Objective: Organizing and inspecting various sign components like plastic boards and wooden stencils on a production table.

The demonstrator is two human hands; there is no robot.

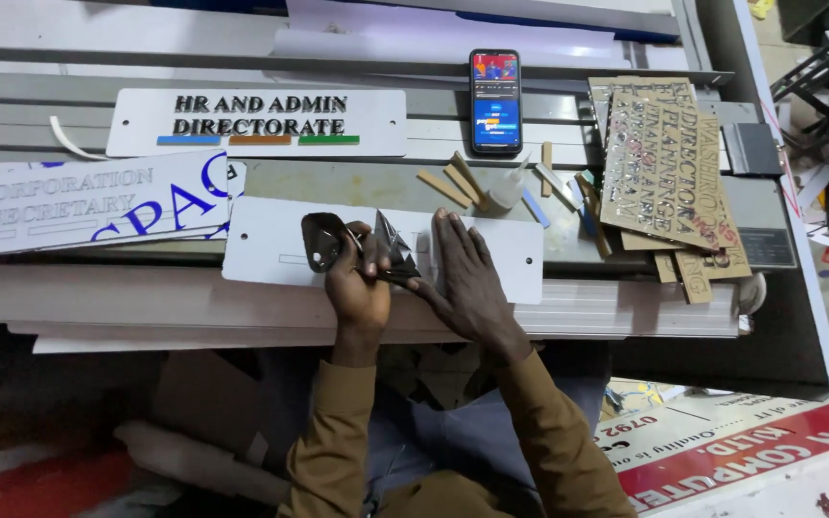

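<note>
At the near edge of the surface (626,317), we press our flat, open right hand (462,273) on the blank white sign plate (271,254) while our left hand (357,288) pinches a dark cut-out piece (321,240), judging careful alignment comes next.

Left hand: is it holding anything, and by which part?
The left hand grips a small dark cut-out piece by its lower right edge. The right hand lies flat on the white plate.
</note>
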